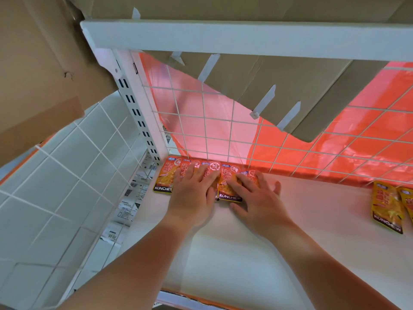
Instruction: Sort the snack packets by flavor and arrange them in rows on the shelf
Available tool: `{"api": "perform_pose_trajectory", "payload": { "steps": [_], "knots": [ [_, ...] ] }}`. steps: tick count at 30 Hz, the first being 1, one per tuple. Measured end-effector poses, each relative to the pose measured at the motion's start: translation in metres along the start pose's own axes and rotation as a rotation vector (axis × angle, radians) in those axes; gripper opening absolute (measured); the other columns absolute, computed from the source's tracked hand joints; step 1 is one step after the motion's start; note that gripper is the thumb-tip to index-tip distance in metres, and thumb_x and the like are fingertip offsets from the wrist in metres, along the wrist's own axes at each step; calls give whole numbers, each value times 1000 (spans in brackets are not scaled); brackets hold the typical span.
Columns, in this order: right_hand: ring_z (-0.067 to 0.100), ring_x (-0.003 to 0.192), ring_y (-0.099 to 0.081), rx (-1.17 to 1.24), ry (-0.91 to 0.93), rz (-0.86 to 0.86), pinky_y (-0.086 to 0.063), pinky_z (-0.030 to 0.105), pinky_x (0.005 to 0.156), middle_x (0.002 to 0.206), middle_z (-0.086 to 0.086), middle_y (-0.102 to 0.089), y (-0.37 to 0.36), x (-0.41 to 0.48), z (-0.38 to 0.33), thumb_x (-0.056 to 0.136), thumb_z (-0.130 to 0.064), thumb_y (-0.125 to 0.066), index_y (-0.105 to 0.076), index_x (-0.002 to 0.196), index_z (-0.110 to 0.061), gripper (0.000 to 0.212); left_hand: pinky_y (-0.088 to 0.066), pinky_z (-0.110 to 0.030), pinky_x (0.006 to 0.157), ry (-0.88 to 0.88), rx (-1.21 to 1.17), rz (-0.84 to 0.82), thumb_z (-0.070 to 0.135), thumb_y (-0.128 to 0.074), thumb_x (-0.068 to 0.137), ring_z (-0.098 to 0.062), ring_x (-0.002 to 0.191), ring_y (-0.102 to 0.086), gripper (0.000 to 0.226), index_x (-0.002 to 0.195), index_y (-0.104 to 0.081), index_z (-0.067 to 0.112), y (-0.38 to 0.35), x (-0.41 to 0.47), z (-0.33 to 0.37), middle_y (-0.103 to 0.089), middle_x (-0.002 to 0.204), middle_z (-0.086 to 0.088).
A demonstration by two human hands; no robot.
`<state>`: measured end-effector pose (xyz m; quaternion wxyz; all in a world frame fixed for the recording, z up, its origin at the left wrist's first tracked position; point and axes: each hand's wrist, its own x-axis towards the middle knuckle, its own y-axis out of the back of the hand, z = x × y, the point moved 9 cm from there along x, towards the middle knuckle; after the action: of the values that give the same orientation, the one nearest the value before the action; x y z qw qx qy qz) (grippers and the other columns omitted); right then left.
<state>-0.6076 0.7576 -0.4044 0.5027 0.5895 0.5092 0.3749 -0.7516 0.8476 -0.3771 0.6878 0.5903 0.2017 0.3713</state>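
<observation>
Left hand (194, 194) and right hand (257, 199) lie flat, fingers spread straight, pressing the orange packets (165, 175), gripping none. The pouches look light, soft, slippery: slide them flat or pinch a sealed edge. Their row lies far left, against the wire grid (223, 121).

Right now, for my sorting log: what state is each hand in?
Left hand: open, flat on the row of orange foil snack packets.
Right hand: open, fingers spread on that row.

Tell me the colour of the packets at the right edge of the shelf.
The packets are yellow with orange print; the head view shows it best.
</observation>
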Motion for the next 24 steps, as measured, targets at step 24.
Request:
{"api": "perform_pose_trajectory", "payload": {
  "steps": [24],
  "knots": [
    [22, 135, -38, 236, -54, 122, -25, 34, 108, 153, -6, -38, 24, -8, 28, 75, -63, -60, -48, 148, -24, 83, -4, -56, 127, -67, -86, -28, 64, -45, 92, -22, 155, -22, 58, 148, -42, 51, -6, -2, 7, -42, 160, 14]
  ]
}}
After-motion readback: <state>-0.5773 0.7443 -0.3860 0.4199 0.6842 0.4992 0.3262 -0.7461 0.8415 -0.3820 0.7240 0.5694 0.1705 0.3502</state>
